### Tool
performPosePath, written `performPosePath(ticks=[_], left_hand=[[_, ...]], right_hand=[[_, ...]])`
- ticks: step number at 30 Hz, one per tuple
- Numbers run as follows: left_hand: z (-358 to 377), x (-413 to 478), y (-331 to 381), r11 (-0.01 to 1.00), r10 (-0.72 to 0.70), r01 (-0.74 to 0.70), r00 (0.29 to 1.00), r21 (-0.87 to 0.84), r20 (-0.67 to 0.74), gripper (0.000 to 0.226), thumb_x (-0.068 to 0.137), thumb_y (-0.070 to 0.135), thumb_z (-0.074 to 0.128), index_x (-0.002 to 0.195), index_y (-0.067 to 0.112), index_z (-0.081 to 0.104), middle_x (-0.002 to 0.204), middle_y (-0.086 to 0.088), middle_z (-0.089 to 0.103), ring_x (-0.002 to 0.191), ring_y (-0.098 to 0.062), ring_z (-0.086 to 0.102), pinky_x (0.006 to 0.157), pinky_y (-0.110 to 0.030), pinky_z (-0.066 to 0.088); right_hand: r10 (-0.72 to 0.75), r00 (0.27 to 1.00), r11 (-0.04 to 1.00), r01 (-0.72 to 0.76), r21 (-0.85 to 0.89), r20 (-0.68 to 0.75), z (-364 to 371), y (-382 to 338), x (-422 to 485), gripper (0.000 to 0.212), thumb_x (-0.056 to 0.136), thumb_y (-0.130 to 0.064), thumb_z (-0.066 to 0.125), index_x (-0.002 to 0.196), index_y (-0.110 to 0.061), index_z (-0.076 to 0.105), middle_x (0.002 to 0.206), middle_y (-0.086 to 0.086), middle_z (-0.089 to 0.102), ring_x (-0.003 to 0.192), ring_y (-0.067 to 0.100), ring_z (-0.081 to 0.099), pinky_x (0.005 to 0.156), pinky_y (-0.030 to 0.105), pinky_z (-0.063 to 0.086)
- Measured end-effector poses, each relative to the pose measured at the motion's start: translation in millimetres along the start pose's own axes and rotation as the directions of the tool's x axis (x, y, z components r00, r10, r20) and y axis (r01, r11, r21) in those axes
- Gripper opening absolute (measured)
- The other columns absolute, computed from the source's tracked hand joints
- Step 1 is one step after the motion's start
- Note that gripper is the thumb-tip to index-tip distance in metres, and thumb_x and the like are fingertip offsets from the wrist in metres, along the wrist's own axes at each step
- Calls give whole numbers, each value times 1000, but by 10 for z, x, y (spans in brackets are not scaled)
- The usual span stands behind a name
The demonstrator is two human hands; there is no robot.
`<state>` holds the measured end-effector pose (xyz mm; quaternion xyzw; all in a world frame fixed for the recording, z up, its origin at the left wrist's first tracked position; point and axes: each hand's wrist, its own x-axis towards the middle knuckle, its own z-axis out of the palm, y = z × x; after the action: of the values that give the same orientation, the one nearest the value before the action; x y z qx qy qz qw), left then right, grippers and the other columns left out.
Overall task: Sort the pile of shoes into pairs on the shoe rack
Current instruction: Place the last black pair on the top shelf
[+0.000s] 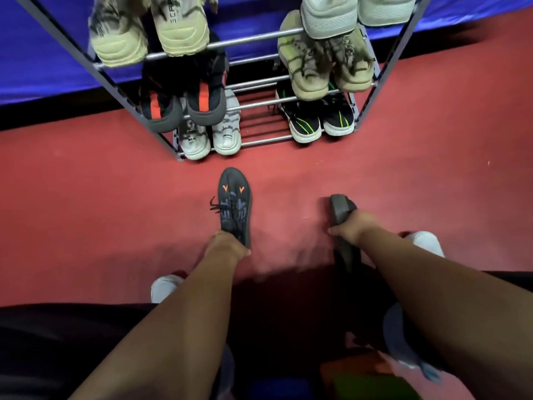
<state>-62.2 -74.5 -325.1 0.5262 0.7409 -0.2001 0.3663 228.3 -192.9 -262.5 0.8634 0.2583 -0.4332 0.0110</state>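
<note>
Two dark shoes are held above the red floor [86, 197], in front of the grey metal-barred shoe rack [259, 38], one in each hand. The left hand [227, 246] grips the heel end of a charcoal lace-up sneaker with two orange chevrons on its toe [235, 203]. Its fingers are wrapped round the heel, the upper faces the camera and the toe points at the rack. The right hand [350, 228] holds a plain dark grey shoe [339, 206] round its middle, fingers curled about it. This shoe seems to be turned on its side with the sole edge showing, though blur makes that hard to judge. The two held shoes are well apart and neither touches the rack.

Six pairs sit on the rack. On the top tier are a cream and olive streaked pair [178, 30] at left and a pale off-white pair [328, 15] at right. Below them are a black pair with orange-red stripes [202, 102] at left and another cream and olive pair [308, 79] at right. On the lowest tier are a pale grey pair [225, 137] at left and a black pair with green lines [307, 125] at right.
</note>
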Motion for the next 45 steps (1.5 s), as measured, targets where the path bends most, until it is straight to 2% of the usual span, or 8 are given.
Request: performPosePath(ticks=[6, 11, 20, 26, 29, 32, 37, 45], left_hand=[[-30, -222, 1, 996, 80, -81, 996, -22, -43, 78, 65, 43, 95, 130, 14, 64, 125, -3, 75, 117, -26, 71, 103, -34, 56], [-45, -386, 102, 988, 142, -144, 989, -60, -44, 64, 80, 37, 86, 135, 14, 63, 129, -4, 73, 123, -25, 68, 98, -25, 48], [-3, -432, 100, 964, 233, -243, 967, 106, 103, 79, 63, 40, 94, 132, 22, 60, 125, 3, 72, 115, -22, 70, 99, -26, 51], [-62, -468, 260, 931, 279, -276, 960, 238, 22, 86, 78, 49, 81, 143, 9, 42, 141, -11, 51, 129, -33, 59, 106, -44, 52], [-130, -539, 406, 824, 541, -476, 822, 308, -177, 74, 84, 28, 78, 145, 13, 38, 142, -11, 42, 130, -35, 50, 105, -47, 48], [-172, -545, 508, 594, 778, -684, 622, 424, -87, 110, 78, 11, 81, 166, 33, 18, 163, -3, 28, 136, -33, 44, 114, -46, 43], [-154, -592, 577, 474, 842, -729, 539, 493, -11, 107, 83, 10, 78, 165, 43, 19, 167, 2, 25, 140, -31, 39, 116, -46, 39], [-261, -443, 505, 746, 655, -666, 731, 12, -192, 59, 85, 16, 84, 135, 19, 53, 134, -4, 51, 121, -25, 52, 105, -35, 43]], right_hand=[[-129, 985, 979, 145, -145, 117, 278, -131, -158, 70, 73, -56, 90, 130, -30, 60, 138, 11, 52, 122, 33, 58, 103, 32, 46], [-27, 992, 935, 68, -348, 121, 510, -229, -264, 121, 59, -73, 89, 149, -24, 25, 147, 11, 37, 139, 41, 49, 111, 51, 44], [-155, 988, 945, 142, -294, -21, 732, -170, -208, 120, 86, -43, 76, 168, -14, -6, 163, 11, 34, 140, 39, 47, 113, 48, 44], [-100, 994, 964, 109, -242, 49, 537, -259, -116, 81, 65, -48, 77, 140, -22, 58, 137, 17, 57, 124, 40, 59, 105, 42, 53], [-134, 989, 979, 141, -147, 61, 487, -281, -108, 63, 66, -33, 74, 127, -38, 60, 124, 11, 57, 118, 41, 59, 102, 42, 54], [-225, 974, 973, 224, -54, 4, 514, -318, -83, 59, 62, -29, 62, 118, -47, 55, 112, 3, 61, 110, 37, 64, 100, 45, 55], [-391, 907, 920, 379, -98, -160, 392, -418, -104, 46, 71, -25, 65, 114, -42, 63, 99, -10, 71, 109, 23, 65, 103, 45, 41], [-654, 660, 753, 522, -400, -369, 217, -653, -112, 65, 75, -38, 68, 140, -32, 62, 125, 4, 58, 115, 36, 52, 103, 49, 38]])
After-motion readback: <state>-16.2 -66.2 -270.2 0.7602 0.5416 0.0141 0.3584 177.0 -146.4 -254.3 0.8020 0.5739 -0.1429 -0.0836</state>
